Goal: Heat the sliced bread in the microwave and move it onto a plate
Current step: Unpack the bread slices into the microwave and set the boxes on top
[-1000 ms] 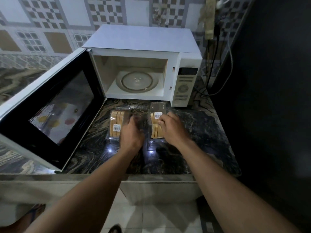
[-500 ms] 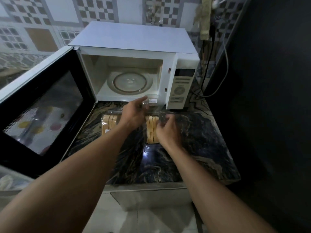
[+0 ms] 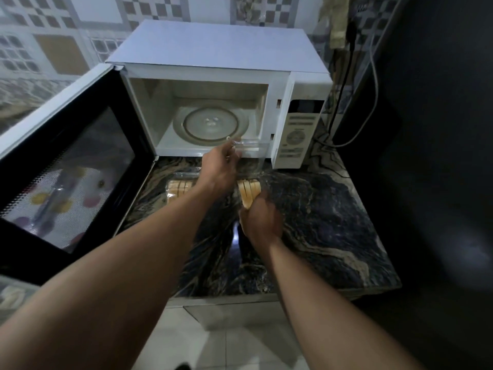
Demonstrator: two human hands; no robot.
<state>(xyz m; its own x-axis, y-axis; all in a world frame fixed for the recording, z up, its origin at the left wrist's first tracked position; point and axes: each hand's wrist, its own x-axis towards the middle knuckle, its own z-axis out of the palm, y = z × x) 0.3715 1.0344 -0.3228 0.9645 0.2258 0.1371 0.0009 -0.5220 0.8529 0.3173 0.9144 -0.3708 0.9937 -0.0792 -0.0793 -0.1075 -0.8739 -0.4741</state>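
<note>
Now the dark stone counter (image 3: pixel 320 222) has wavy pale lines in it and shines a little under the light. At the back of it stands a white microwave (image 3: pixel 213 46). Its door (image 3: pixel 66 166) is swung wide open to the left, and the round glass tray (image 3: pixel 210 124) inside has nothing on it. The buttons (image 3: pixel 296 134) are on the right side of the front.

The sliced bread (image 3: pixel 249 192) sits on the counter just in front of the microwave. The right hand (image 3: pixel 260 220) has its fingers curled round the near end of the slices. The left hand (image 3: pixel 221 166) is higher up, close to the microwave opening, and its fingers pinch the top of the clear bag (image 3: pixel 250 153) that goes down to the bread.

A second pack of bread (image 3: pixel 180 186) lies flat on the counter just to the left, partly hidden by the left arm.

Behind, the wall (image 3: pixel 53 36) has tiles with little squares. Cables (image 3: pixel 344 84) hang down at the right of the microwave. A big dark side (image 3: pixel 440 156) fills the right. Pale floor tiles (image 3: pixel 213 348) show below the counter edge.
</note>
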